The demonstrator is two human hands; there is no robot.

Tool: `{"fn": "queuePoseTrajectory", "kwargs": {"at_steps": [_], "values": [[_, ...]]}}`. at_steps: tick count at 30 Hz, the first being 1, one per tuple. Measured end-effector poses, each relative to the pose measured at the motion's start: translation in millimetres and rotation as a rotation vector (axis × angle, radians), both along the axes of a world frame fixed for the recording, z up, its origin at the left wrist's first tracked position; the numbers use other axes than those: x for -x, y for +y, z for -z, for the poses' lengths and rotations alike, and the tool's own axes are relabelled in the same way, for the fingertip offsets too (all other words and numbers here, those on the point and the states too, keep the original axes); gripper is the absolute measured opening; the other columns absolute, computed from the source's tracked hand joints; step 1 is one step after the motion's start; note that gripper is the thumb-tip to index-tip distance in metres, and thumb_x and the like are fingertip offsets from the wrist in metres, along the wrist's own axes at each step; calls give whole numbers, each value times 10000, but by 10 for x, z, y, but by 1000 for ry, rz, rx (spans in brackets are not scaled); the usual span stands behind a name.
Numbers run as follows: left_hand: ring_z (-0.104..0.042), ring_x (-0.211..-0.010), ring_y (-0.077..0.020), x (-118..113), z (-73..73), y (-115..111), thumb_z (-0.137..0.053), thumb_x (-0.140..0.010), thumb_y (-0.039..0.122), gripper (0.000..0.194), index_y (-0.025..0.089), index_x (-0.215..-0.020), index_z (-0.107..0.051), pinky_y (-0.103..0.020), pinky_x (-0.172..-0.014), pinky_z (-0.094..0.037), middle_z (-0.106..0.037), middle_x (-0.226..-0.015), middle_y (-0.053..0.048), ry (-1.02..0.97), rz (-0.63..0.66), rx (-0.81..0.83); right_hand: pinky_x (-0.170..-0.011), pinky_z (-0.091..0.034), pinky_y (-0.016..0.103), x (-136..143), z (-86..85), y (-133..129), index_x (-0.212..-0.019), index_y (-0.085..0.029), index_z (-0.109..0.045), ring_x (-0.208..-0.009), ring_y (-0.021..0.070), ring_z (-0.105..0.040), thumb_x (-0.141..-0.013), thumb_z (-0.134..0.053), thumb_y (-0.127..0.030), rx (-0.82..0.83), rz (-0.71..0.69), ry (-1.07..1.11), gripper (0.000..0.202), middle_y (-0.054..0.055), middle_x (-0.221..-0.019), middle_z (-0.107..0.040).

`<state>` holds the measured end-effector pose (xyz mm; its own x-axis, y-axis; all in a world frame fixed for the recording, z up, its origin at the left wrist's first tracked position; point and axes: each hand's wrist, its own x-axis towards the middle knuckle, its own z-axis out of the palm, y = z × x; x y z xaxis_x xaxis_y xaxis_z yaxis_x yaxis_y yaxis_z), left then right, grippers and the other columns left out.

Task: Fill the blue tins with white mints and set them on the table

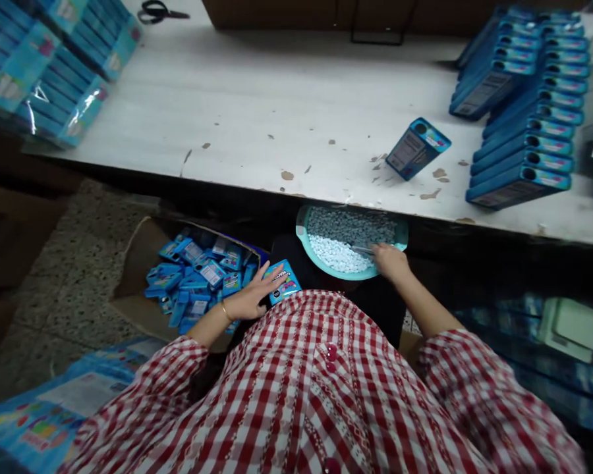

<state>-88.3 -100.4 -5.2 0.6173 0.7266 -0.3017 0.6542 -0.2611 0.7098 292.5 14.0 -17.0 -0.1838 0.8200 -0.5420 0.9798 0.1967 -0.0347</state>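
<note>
Item one: a small blue box [290, 287], flat and rectangular, its face printed with white lettering, multicoloured artwork and a dark round mark near one corner. It sits tilted at the front of your lap, beside the open carton.

Item two: a turquoise basin [302, 232], round, with a broad rim, below the table edge and ahead of your lap. Contents: many small, pale blue-white pellets [332, 253], brightly lit on the near side, in shadow on the far side.

Item three: a slim, pale utensil [362, 249], its far end among the pellets; its full shape is too small to tell.

Grip, left: your left hand [253, 291] holds the blue box by its left side, fingers somewhat spread, some lying across the printed face. The underside of this hold is hidden.

Grip, right: your right hand [391, 263] is closed on the near end of the utensil, fingers together, over the basin's right side.

Surroundings: the open carton [130, 289], left, filled with loose blue packets [192, 280]; a worn white table [237, 105], bearing one larger blue box [411, 154] and, further right, rows of similar boxes [516, 189].
</note>
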Motion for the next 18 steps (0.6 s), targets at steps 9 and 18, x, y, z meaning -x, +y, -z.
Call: {"fn": "queuePoseTrajectory", "kwargs": {"at_steps": [9, 18], "values": [[-506, -1205, -278, -192, 80, 328, -652, -685, 287, 498, 259, -1180, -599, -461, -1075, -345, -583, -1265, -82, -173, -378, -114, -880, -419, 298, 411, 483, 172, -1270, -234, -549, -1108, 224, -564, -892, -473, -312, 63, 220, 234, 393, 87, -1231, -610], [-638, -949, -206, -606, 248, 838, -692, -674, 445, 488, 158, -1043, -551, -363, -893, -502, -669, -1006, -70, -657, -994, 160, -913, -413, 308, 493, 631, 173, -1225, -188, -591, -1110, 236, -562, -856, -539, -295, 45, 310, 420, 388, 109, -1213, -620]]}}
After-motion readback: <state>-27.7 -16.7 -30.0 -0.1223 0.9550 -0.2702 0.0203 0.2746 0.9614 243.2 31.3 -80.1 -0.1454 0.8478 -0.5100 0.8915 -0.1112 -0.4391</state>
